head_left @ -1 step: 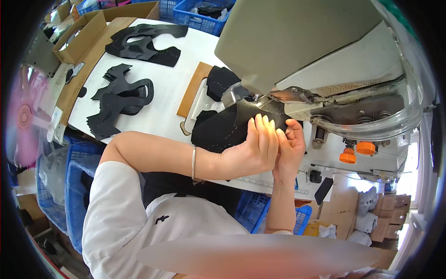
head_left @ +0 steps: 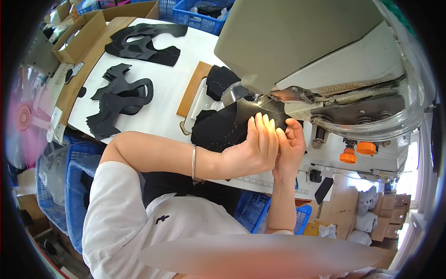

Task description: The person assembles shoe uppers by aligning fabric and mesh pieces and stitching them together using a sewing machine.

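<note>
A black mesh shoe upper (head_left: 220, 128) lies under the needle area of a sewing machine (head_left: 297, 46), lit by a small lamp glow near my fingertips. My left hand (head_left: 253, 146), with a bangle on its wrist, is closed at the upper's near edge, fingers pressed together. Beside it my right hand (head_left: 290, 144) is closed too, fingers curled at the right end of the same edge. The two hands touch. Exactly how the material sits between the fingers is hidden. Part of the upper folds behind the metal presser parts.
Two stacks of black upper pieces, one nearer (head_left: 121, 97) and one farther (head_left: 146, 44), rest on the white table (head_left: 172, 88). Orange knobs (head_left: 366, 148) stick out from the machine's right side. Blue crates (head_left: 197, 18) stand behind; a pink fan (head_left: 24, 116) is at left.
My hands and the shoe upper show no clear movement. Only the pink fan at the left looks different, its blades more smeared.
</note>
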### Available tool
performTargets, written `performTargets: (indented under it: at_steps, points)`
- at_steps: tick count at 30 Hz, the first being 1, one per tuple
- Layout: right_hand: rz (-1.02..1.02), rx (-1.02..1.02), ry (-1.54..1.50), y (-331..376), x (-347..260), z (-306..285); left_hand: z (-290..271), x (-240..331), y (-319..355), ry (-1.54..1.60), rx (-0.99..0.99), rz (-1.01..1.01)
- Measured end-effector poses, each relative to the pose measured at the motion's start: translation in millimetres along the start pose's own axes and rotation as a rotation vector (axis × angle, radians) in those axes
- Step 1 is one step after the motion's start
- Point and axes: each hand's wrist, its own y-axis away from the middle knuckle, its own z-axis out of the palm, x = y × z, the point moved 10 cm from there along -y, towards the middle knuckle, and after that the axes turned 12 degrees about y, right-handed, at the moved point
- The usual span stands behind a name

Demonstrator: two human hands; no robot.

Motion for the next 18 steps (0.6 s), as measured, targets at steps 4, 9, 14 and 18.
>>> performTargets:
  at_steps: [4, 9, 14, 18]
  points:
    - [0.027, 0.023, 0.04, -4, 1, 0, 2, 0, 1, 0.024, 0.018, -0.001]
    - [0.049, -0.059, 0.198, -6, -24, 2, 2, -3, 3, 0.061, 0.012, 0.03]
    - [-0.312, 0.032, 1.153, -28, -43, -28, 0, -8, 9, 0.11, 0.027, 0.074]
    - [-0.47, -0.037, 1.549, -81, -11, -36, -6, -15, 17, 0.168, 0.059, 0.141]
